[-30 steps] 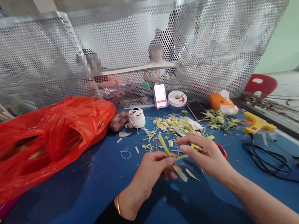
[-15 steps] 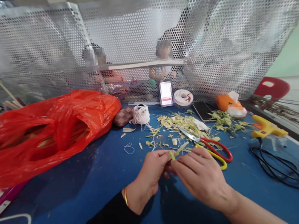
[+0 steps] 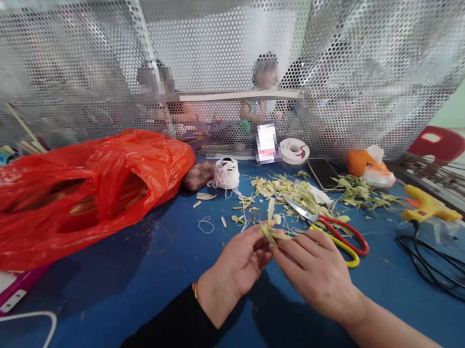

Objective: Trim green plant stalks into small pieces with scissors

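Note:
Both hands meet over the front middle of the table at a small folded piece of pale green leaf strips [image 3: 267,231], whose ends stick out up and to the right. My left hand [image 3: 241,264] pinches it between thumb and fingers, palm partly turned up. From the other side my right hand [image 3: 313,270] grips it, with its fingertips partly hidden. Just beyond the right hand lie scissors [image 3: 344,235] with one red and one yellow handle, their blades resting against a heap of leaf scraps [image 3: 291,191].
A red plastic bag [image 3: 158,156] fills the left side. Behind the scraps are a white string ball [image 3: 227,175], a ribbon spool [image 3: 295,151] and a dark phone [image 3: 324,173]. At right lie a yellow glue gun [image 3: 432,207] and its black cord. A perforated metal screen [image 3: 209,35] borders the back.
The leaf piece has turned, and one strip now points upward. My left hand has opened its palm somewhat while still pinching. The whole view has shifted slightly.

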A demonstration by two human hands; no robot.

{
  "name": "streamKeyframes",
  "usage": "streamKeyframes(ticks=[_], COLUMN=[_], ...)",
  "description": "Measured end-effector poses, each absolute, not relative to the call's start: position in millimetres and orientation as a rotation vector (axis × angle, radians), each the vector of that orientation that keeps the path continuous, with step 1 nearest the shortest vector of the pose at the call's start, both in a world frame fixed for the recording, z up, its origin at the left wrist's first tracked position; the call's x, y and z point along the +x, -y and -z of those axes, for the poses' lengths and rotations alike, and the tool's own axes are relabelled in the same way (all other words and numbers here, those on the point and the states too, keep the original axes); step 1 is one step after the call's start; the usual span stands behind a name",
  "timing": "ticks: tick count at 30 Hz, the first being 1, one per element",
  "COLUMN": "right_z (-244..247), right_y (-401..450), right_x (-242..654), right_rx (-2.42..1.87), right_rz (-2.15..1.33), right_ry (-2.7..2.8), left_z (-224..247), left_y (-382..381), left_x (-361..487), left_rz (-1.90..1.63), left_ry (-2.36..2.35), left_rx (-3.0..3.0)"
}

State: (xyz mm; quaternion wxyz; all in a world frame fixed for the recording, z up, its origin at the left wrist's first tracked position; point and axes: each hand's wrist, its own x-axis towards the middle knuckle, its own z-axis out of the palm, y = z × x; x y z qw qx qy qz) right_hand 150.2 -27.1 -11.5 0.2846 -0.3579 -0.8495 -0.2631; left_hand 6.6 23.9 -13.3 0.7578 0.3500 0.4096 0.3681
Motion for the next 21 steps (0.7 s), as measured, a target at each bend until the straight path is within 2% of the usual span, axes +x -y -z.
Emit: streamKeyframes(ticks=[6, 12, 21], right_z=[10.4, 2.9, 4.9], right_y=[26.8, 28.0, 27.2], right_x=[151.2, 150.9, 157.6], right_rx=[-1.021, -1.045, -1.136], right_rz=[0.659, 0.376, 0.395], right_ry=[2.306, 2.253, 1.906], left_z=[6.2, -1.3, -4.4], left_y=[-25.6, -23.1, -10.8], left_x=[5.1, 1.4, 8.2], left_rz=[-0.851, -0.894, -0.877], left_ry=[-0.847, -0.896, -0.973], left_rx=[0.451, 0.529, 0.773])
